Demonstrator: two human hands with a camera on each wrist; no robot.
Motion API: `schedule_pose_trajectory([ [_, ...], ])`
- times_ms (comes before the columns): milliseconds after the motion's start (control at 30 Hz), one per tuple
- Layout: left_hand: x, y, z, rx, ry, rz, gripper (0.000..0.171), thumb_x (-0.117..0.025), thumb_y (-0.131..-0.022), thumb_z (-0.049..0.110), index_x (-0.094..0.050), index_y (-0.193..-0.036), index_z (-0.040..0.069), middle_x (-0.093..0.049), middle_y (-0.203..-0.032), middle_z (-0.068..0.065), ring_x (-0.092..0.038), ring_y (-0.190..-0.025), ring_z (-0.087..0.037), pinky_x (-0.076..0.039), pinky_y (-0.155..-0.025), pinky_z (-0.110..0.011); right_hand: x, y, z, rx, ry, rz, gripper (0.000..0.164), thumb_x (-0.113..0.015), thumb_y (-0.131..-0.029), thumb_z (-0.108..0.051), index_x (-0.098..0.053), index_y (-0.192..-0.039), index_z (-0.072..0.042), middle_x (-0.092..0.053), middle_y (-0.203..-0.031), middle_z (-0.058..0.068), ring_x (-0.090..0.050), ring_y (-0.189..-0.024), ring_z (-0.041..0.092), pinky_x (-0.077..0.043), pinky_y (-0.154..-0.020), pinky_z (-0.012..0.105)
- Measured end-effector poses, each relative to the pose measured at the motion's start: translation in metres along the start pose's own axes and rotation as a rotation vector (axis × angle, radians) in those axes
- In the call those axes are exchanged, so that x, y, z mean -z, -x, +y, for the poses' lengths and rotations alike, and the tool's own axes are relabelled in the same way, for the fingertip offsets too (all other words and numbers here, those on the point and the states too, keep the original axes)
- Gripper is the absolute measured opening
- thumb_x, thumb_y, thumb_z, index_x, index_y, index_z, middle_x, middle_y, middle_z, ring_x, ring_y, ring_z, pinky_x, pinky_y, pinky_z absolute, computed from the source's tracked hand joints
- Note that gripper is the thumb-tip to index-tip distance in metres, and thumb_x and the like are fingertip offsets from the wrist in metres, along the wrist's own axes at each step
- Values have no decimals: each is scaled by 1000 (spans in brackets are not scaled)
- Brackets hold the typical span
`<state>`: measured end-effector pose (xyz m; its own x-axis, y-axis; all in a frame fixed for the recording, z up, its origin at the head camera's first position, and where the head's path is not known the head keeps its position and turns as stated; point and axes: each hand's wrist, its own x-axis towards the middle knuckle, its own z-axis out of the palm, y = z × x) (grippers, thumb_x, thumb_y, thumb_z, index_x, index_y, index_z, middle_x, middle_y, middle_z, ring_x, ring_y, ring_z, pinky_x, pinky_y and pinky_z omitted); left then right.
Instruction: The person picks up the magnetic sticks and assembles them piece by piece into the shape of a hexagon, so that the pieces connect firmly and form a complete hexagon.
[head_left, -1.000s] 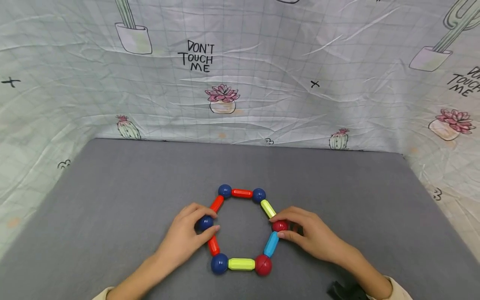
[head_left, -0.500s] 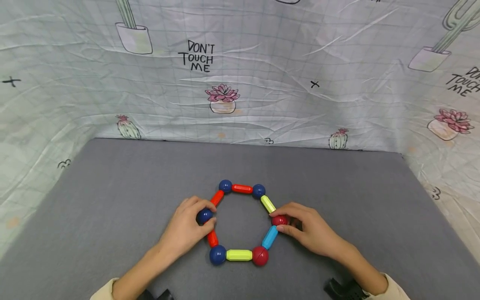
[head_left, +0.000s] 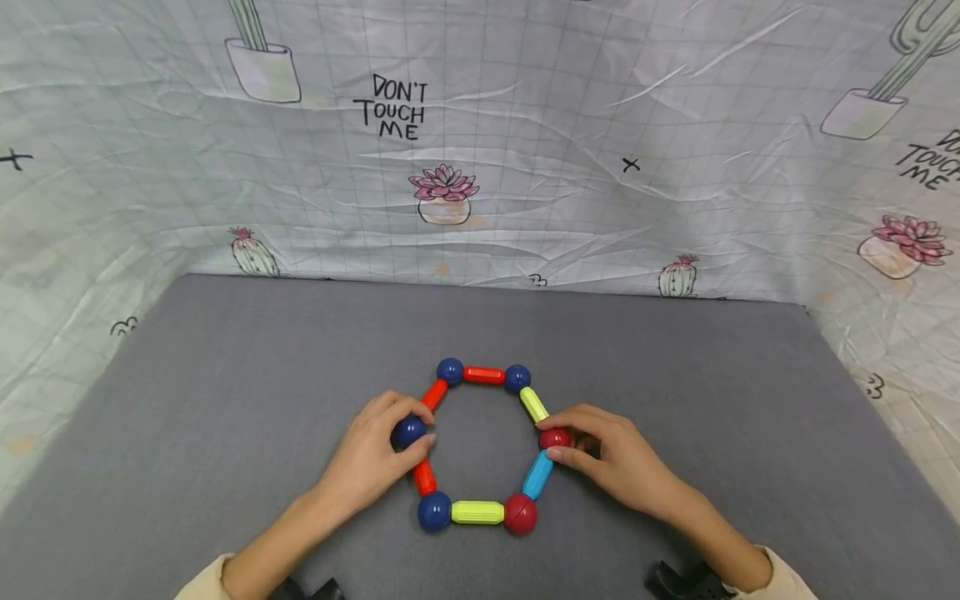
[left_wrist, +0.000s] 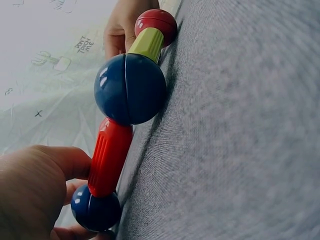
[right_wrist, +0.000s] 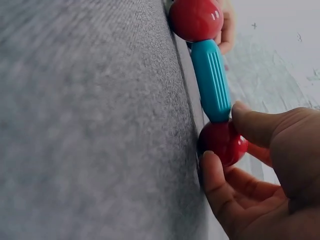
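A six-sided ring of balls and short rods lies on the grey table. My left hand [head_left: 372, 454] grips the blue ball [head_left: 409, 432] at the ring's left corner, fingers on its far side and thumb on the near side. At the right corner my right hand [head_left: 626, 458] pinches a red ball [right_wrist: 223, 142] between thumb and fingers. A blue rod [right_wrist: 210, 80] runs from it to the near red ball [head_left: 521, 513]. Along the near side a yellow-green rod [head_left: 477, 512] joins that ball to a blue ball [left_wrist: 130, 89]. Red rods [left_wrist: 110, 157] make up the left and far sides.
The grey cloth-covered table [head_left: 262, 367] extends around the ring on all sides. Behind it hangs a pale sheet [head_left: 540, 125] printed with cacti and lettering. Black wrist devices [head_left: 686, 581] show at the bottom edge by both sleeves.
The ring and both hands have shifted slightly away from the body, mostly in the first half second. The right corner has since edged a little inward. Both hands keep hold of their balls.
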<state>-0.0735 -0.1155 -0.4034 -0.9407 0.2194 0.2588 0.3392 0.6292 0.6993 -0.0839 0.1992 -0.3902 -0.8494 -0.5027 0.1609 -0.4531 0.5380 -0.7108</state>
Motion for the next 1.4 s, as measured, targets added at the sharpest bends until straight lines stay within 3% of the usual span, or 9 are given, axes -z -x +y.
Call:
schedule_pose_trajectory([
  [233, 1, -1, 1, 6, 3, -9, 22, -79, -78, 13, -65, -92, 23, -54, -90, 8, -51, -82, -11, -43, -70, -32, -4, -7, -10, 22, 39, 15, 32, -74, -84, -33, -68, -114, -22, -59, -101, -11, -54, -72, 5, -50, -63, 24],
  [500, 4, -2, 1, 7, -4, -19, 22, -78, -78, 10, -65, -89, 23, -55, -89, 8, -52, -78, -10, -44, -67, -29, -8, -6, -12, -22, 55, 23, 29, -74, -84, -35, -69, -111, -24, -58, -100, -12, -53, -72, 5, -49, -62, 23],
  [833, 7, -2, 4, 25, -89, -5, 22, -75, -75, 6, -64, -85, 22, -54, -87, 6, -48, -67, -10, -40, -56, -26, -9, -8, -11, -1, 57, 40, 26, -74, -85, -31, -70, -109, -23, -58, -99, -13, -53, -72, 5, -48, -61, 23],
  [1400, 8, -2, 2, 10, -100, 20, 24, -74, -74, 4, -63, -84, 23, -54, -83, 6, -44, -61, -8, -37, -49, -24, -9, -7, -11, -4, 91, 38, 21, -73, -87, -23, -70, -107, -25, -56, -94, -14, -50, -68, 5, -45, -57, 22],
])
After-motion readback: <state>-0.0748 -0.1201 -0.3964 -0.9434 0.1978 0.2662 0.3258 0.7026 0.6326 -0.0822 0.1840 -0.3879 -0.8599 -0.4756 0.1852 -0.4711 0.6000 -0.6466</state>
